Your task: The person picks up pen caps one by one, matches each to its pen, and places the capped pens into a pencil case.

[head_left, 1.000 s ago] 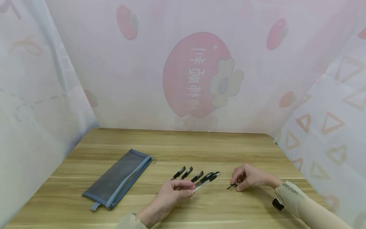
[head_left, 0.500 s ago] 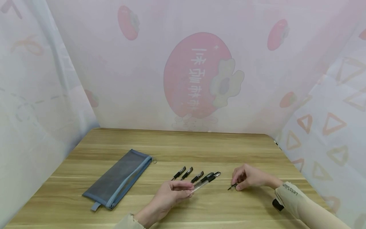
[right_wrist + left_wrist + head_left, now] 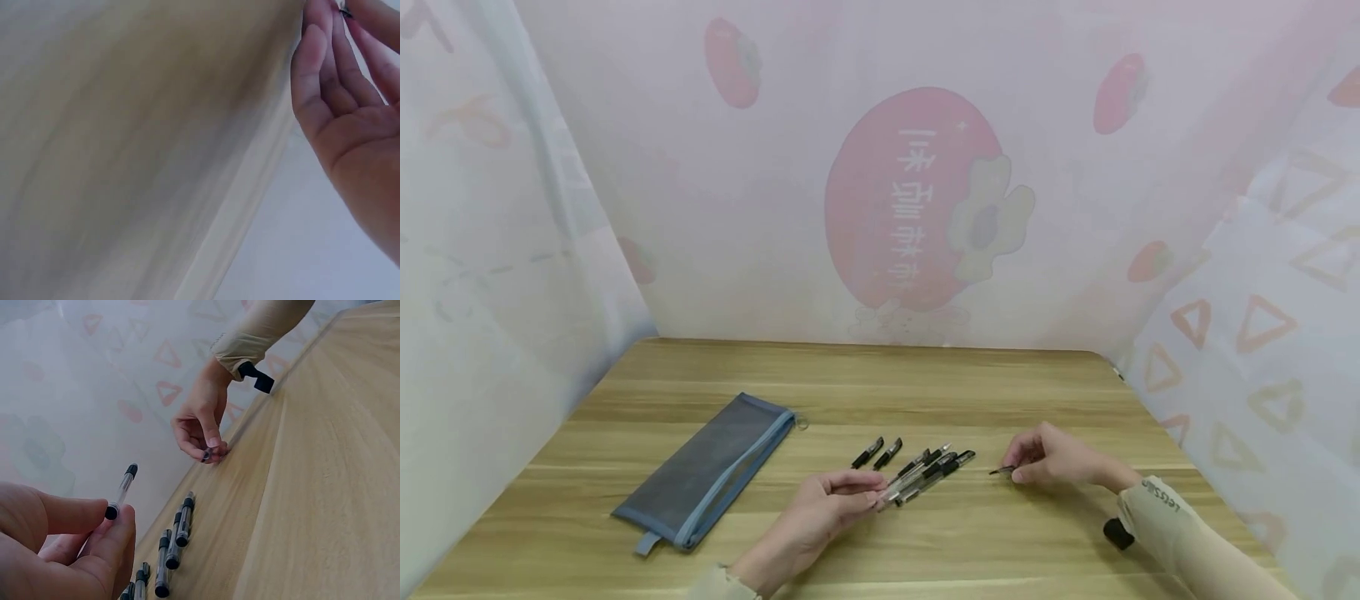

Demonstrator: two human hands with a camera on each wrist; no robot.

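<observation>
My left hand (image 3: 831, 508) pinches a clear gel pen (image 3: 125, 484) between thumb and fingers. Its black end plug faces the left wrist camera, and the black grip and pale tip point away. Under and beside it in the head view lie several capped black gel pens (image 3: 888, 454) on the table, partly hidden by the hand. To the right, my right hand (image 3: 1052, 458) pinches a small pen cap (image 3: 1002, 471) with a dark clip, just above the table. Fingers cover most of that cap, and only a sliver shows in the right wrist view.
A grey-blue mesh zip pouch (image 3: 707, 467) lies flat at the left of the wooden table (image 3: 1000, 542), its zip edge facing the pens. A black strap piece (image 3: 1118, 533) hangs below the right sleeve. Printed cloth walls (image 3: 760, 208) stand around the back and sides.
My left hand has shifted left and slightly down with the pen, whose pale tip now shows apart from the pens on the table. The right hand has risen a little with the cap.
</observation>
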